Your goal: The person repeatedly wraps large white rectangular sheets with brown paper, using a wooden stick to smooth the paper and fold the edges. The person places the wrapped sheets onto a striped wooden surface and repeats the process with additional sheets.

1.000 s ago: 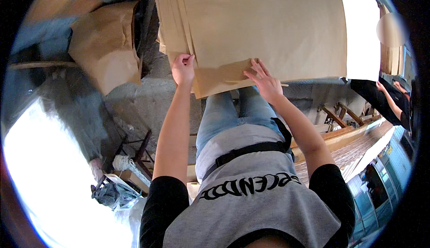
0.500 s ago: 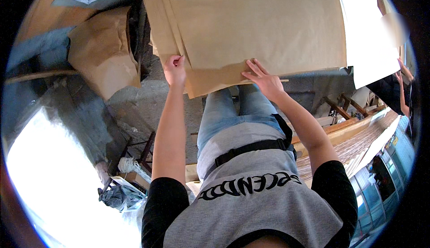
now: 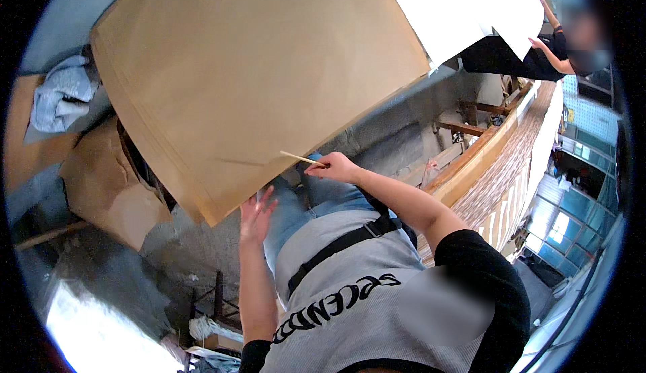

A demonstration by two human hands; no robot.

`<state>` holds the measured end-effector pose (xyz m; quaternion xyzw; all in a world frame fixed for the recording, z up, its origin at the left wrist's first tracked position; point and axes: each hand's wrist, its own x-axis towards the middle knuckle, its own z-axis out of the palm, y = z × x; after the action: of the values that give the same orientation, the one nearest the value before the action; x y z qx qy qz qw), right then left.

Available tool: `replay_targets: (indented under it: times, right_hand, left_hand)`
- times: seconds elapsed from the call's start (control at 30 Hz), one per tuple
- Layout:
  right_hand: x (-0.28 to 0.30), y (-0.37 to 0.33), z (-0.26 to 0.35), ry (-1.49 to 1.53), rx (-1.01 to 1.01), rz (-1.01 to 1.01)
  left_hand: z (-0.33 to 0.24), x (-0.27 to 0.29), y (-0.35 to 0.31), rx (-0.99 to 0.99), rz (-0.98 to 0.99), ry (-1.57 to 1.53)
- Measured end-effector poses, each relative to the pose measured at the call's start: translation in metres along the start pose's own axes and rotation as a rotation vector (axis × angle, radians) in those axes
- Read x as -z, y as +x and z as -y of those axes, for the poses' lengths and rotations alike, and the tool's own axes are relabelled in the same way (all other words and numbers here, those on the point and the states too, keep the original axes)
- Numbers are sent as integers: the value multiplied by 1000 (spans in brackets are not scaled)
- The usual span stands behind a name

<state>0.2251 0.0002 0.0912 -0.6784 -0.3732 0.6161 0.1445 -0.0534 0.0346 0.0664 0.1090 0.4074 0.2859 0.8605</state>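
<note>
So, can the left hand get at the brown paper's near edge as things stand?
Probably yes: the left hand is open at or just beside that edge of the brown paper, with nothing visible in between. The right hand, holding a thin stick, sits farther right and seems clear.

Shirt (image 3: pixel 383 322), grey body, black sleeves: one line of large black capital lettering (image 3: pixel 334 307) across the front, set below the dark waist strap (image 3: pixel 336 252), slanting from lower left to upper right, its left end curving around the side.
</note>
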Motion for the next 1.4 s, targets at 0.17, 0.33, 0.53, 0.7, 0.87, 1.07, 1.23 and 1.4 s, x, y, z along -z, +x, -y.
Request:
replay_targets:
  times: [0.17, 0.33, 0.53, 0.7, 0.87, 1.07, 1.23, 1.4]
  right_hand:
    - [34, 2, -3, 386, -254, -23]
    - [89, 2, -53, 1042, -136, -67]
    - [137, -12, -66, 1155, -210, -340]
    - [135, -6, -108, 839, -226, -175]
    - [116, -27, -64, 52, -1, -565]
    - [156, 19, 4, 455, 99, -585]
    - [180, 26, -11, 542, -179, -370]
    - [176, 12, -49, 702, -212, -293]
  left_hand:
    - [14, -51, 60, 60, -539, -119]
    - [-17, -81, 52, -109, -679, -150]
    - [-37, -34, 24, -111, -682, -84]
    - [5, -4, 10, -238, -848, 195]
    - [38, -5, 11, -368, -984, 381]
    - [-39, -10, 66, -330, -887, 220]
    - [-42, -18, 61, -184, -825, -44]
    - [-16, -6, 52, -68, -727, -190]
